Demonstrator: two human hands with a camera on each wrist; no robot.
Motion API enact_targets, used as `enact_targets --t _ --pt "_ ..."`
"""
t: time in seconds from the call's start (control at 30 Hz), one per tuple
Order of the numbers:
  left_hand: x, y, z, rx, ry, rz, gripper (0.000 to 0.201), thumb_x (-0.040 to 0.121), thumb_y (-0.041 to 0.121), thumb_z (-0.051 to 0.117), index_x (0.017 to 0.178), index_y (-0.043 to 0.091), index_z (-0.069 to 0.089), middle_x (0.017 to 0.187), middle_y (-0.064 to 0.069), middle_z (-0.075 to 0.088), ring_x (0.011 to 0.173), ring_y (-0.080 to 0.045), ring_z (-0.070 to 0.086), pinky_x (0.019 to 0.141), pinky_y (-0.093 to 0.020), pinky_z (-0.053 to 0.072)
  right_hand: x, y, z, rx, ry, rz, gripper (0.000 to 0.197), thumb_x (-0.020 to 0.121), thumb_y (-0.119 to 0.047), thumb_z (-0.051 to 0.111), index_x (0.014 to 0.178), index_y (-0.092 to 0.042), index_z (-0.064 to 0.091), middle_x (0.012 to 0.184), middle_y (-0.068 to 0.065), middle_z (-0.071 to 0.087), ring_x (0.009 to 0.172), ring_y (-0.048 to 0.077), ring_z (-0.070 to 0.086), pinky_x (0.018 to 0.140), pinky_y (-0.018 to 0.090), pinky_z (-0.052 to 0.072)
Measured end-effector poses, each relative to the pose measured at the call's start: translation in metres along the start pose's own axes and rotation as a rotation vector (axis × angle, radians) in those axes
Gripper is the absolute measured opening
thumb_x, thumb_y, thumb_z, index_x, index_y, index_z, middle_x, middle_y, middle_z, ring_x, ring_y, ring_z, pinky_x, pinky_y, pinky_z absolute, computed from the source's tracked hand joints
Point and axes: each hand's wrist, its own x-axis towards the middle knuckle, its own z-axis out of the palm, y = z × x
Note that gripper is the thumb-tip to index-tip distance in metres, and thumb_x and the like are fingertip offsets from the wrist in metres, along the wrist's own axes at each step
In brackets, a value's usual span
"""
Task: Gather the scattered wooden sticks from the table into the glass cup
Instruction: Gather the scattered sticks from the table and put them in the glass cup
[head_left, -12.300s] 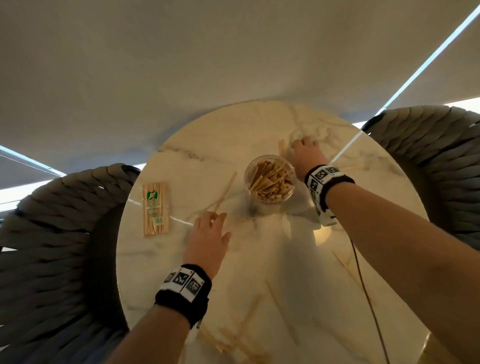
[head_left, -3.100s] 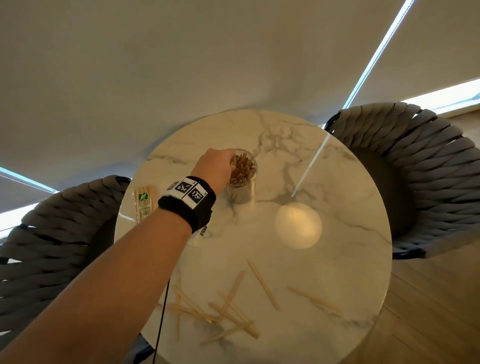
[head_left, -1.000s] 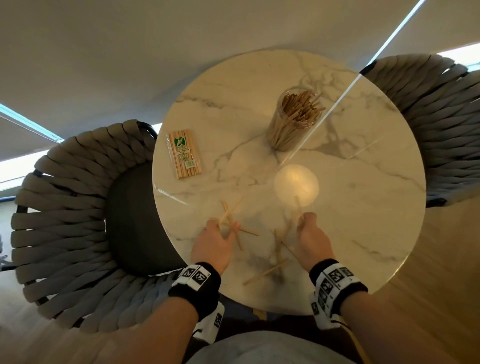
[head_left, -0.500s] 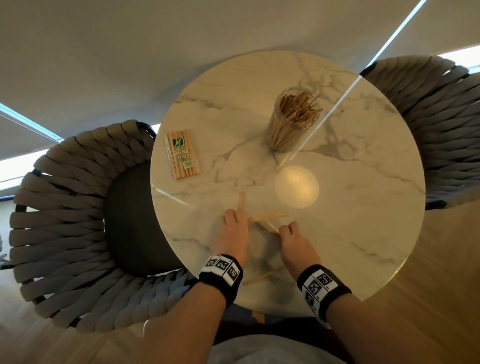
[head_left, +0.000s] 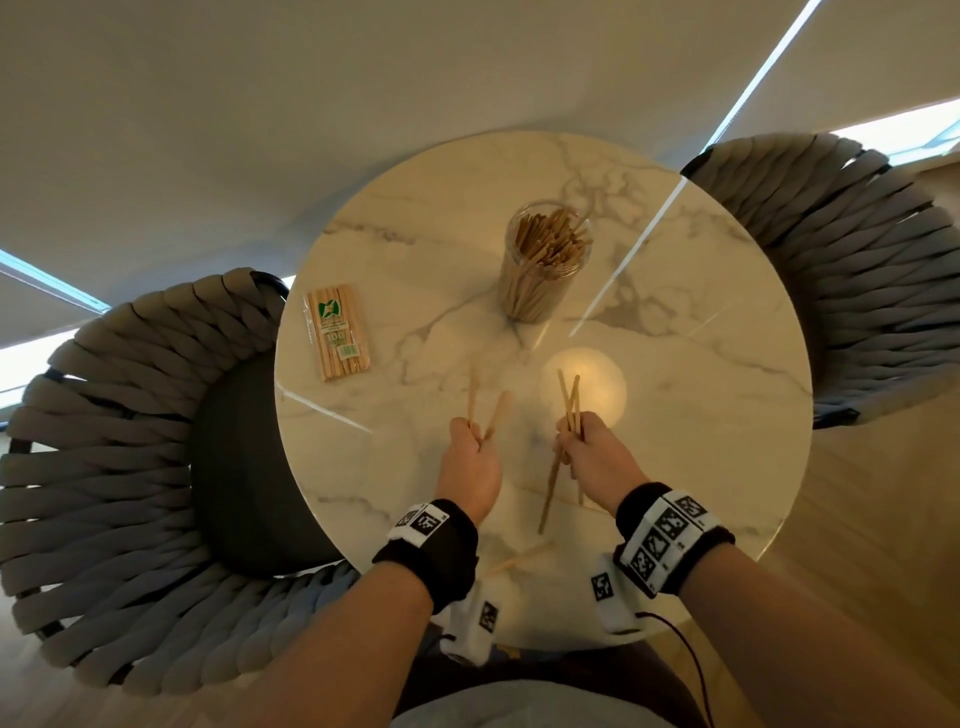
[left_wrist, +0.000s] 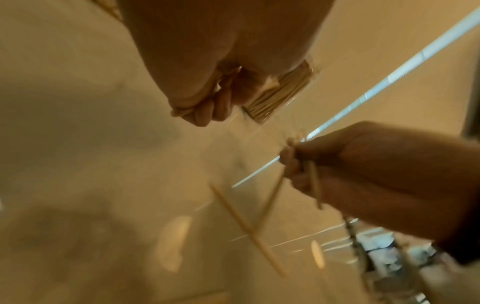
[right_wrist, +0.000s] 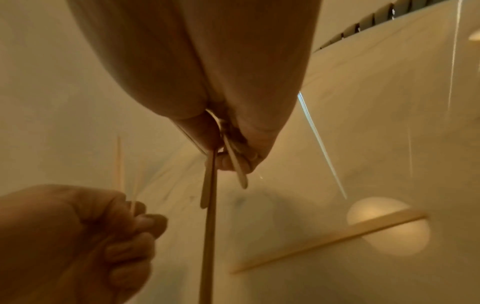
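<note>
A glass cup (head_left: 545, 267) packed with wooden sticks stands upright at the far middle of the round marble table (head_left: 727, 395). My left hand (head_left: 470, 457) is lifted off the table and grips a few sticks (head_left: 496, 413) that fan upward. Beside it my right hand (head_left: 587, 452) holds several sticks (head_left: 569, 400), whose lower ends hang below the fist. In the right wrist view the held sticks (right_wrist: 209, 205) point down from my right hand's curled fingers (right_wrist: 233, 156). One loose stick (head_left: 519, 556) lies on the table near the front edge, between my wrists.
A sealed packet of sticks (head_left: 337, 332) lies at the table's left side. Grey woven chairs stand at the left (head_left: 119, 467) and the right (head_left: 857, 270). A round light reflection (head_left: 587, 384) shows mid-table. A cable (head_left: 691, 665) hangs from my right wrist.
Both hands have risen off the table surface, each now gripping a bunch of sticks it had been gathering half a second ago. One stick stays on the table near the front edge.
</note>
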Motion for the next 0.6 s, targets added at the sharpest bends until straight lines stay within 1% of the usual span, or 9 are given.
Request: enact_targets --t 0.1,0.17,0.23,0.27,0.37,0.43,0.5,0.53,0.6 --pt "-0.009 0.021 0.016 -0.239 -0.078 -0.067 0.015 0.097 0.007 0.043 0.096 0.022 0.041 0.083 0.001 0.046 0.076 -0.019 0.045 0.072 -0.035 0.039 0.002 -0.012 -0.002 0.192 -0.084 -0.018 0.014 0.103 -0.009 0.041 0.102 -0.010 0.055 0.089 0.007 0.064 0.077 0.019 0.056 0.071 0.035 0.048" --pt "-0.017 0.035 0.024 -0.287 -0.122 -0.079 0.007 0.102 0.014 0.041 0.108 0.016 0.045 0.091 0.001 0.053 0.084 -0.018 0.052 0.078 -0.034 0.043 0.001 -0.018 -0.002 0.242 -0.125 -0.035 0.016 0.104 -0.008 0.041 0.099 -0.007 0.056 0.087 0.010 0.063 0.076 0.020 0.057 0.073 0.035 0.051" --pt "-0.019 0.042 0.032 -0.259 -0.153 -0.080 0.022 0.108 0.025 0.035 0.119 0.010 0.047 0.105 -0.002 0.062 0.098 -0.017 0.060 0.087 -0.034 0.047 -0.001 -0.021 -0.001 0.262 -0.113 -0.033 0.019 0.104 -0.010 0.041 0.101 -0.003 0.058 0.089 0.012 0.065 0.080 0.021 0.062 0.080 0.037 0.055" --pt "-0.018 0.042 0.037 -0.207 -0.153 -0.066 0.028 0.109 0.030 0.033 0.120 0.010 0.049 0.111 -0.004 0.064 0.104 -0.019 0.062 0.091 -0.035 0.048 -0.002 -0.022 -0.002 0.262 -0.096 -0.027 0.020 0.104 -0.011 0.042 0.101 -0.004 0.060 0.090 0.011 0.066 0.083 0.020 0.063 0.081 0.036 0.055" --pt "-0.017 0.039 0.049 -0.080 -0.125 -0.028 0.044 0.110 0.041 0.025 0.121 0.011 0.056 0.120 -0.007 0.065 0.113 -0.025 0.062 0.100 -0.040 0.048 -0.006 -0.024 0.000 0.310 -0.039 0.004 0.020 0.105 -0.013 0.043 0.095 -0.010 0.060 0.089 0.004 0.065 0.085 0.017 0.061 0.078 0.029 0.047" --pt "-0.018 0.041 0.053 -0.126 -0.164 -0.049 0.048 0.110 0.043 0.022 0.129 0.016 0.058 0.123 -0.009 0.065 0.117 -0.029 0.063 0.103 -0.047 0.050 -0.008 -0.024 0.001 0.388 -0.019 0.057 0.020 0.106 -0.013 0.042 0.097 -0.010 0.060 0.093 0.004 0.066 0.090 0.019 0.063 0.073 0.027 0.047" --pt "-0.020 0.044 0.057 -0.297 -0.251 -0.131 0.046 0.111 0.043 0.022 0.133 0.026 0.059 0.121 -0.007 0.069 0.110 -0.029 0.068 0.095 -0.050 0.058 -0.007 -0.022 0.001 0.414 -0.002 0.122 0.021 0.105 -0.021 0.044 0.101 -0.014 0.064 0.104 0.006 0.068 0.099 0.023 0.065 0.073 0.034 0.054" --pt "-0.020 0.045 0.058 -0.377 -0.282 -0.171 0.046 0.111 0.043 0.023 0.133 0.027 0.060 0.117 -0.007 0.072 0.104 -0.027 0.071 0.087 -0.047 0.062 -0.007 -0.021 0.001 0.401 0.014 0.141 0.021 0.102 -0.029 0.047 0.099 -0.022 0.066 0.109 0.006 0.066 0.102 0.026 0.066 0.076 0.040 0.059" --pt "-0.021 0.046 0.058 -0.368 -0.282 -0.151 0.048 0.111 0.042 0.024 0.129 0.024 0.064 0.104 -0.005 0.074 0.084 -0.021 0.071 0.067 -0.033 0.062 -0.003 -0.016 0.000 0.285 0.047 0.134 0.026 0.089 -0.050 0.049 0.090 -0.031 0.066 0.113 0.008 0.063 0.104 0.032 0.064 0.086 0.053 0.058"
